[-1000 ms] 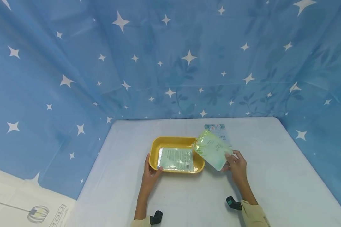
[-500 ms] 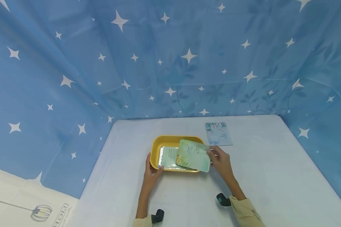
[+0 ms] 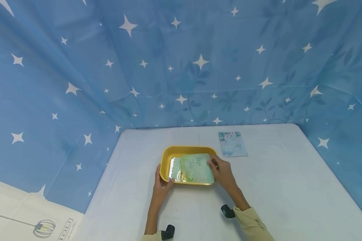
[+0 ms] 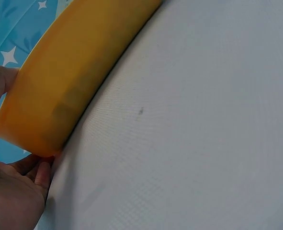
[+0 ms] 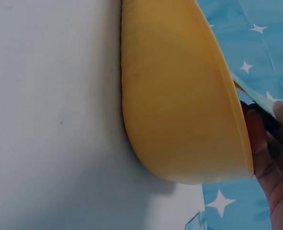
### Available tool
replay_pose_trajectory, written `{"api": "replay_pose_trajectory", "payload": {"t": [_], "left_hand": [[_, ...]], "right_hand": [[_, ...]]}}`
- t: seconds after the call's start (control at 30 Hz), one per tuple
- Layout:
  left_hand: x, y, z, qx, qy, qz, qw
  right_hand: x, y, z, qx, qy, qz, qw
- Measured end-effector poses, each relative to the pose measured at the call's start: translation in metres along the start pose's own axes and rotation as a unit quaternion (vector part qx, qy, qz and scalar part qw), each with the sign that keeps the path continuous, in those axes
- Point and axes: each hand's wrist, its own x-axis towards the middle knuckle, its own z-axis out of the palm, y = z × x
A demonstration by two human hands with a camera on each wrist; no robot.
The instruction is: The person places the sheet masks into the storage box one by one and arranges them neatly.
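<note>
A yellow plastic tray (image 3: pixel 181 149) rests on the white table. My left hand (image 3: pixel 161 187) grips its near left corner, thumb over the rim and fingers low on the outer wall, as the left wrist view (image 4: pixel 16 191) also shows. My right hand (image 3: pixel 224 171) pinches the right edge of a green sheet-mask packet (image 3: pixel 196 169), which lies tilted over the tray's right part. Under it, a second pale green packet (image 3: pixel 175 167) lies in the tray, mostly hidden. In the right wrist view the held packet (image 5: pixel 256 94) shows edge-on just above the tray's rim.
A blue floral packet (image 3: pixel 233 144) lies flat on the table behind and right of the tray. Blue star-patterned cloth (image 3: pixel 181 67) hangs behind the table and along both sides. A black wrist camera (image 3: pixel 168 232) sits on the left sleeve, another on the right.
My right hand has carried the green packet leftward and down, from beside the tray to over the packet inside it. My left hand has kept its grip on the tray.
</note>
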Motion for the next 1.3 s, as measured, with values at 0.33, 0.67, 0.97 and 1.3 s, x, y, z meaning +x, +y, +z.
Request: {"api": "replay_pose_trajectory", "payload": {"t": [0.33, 0.67, 0.97, 1.3], "left_hand": [[-0.001, 0.009, -0.002, 0.006, 0.001, -0.003, 1.0000], [-0.003, 0.005, -0.002, 0.004, -0.003, -0.021, 0.9998], [-0.004, 0.005, 0.000, 0.002, 0.002, -0.027, 0.9996], [-0.003, 0.006, 0.000, 0.009, 0.002, -0.019, 0.9998]], "right_hand": [[0.001, -0.011, 0.003, -0.076, -0.086, 0.066, 0.991], [-0.004, -0.021, 0.007, -0.164, -0.108, 0.050, 0.979], [-0.006, -0.027, 0.010, -0.219, -0.115, 0.033, 0.968], [-0.007, -0.030, 0.014, -0.264, -0.158, 0.030, 0.951]]}}
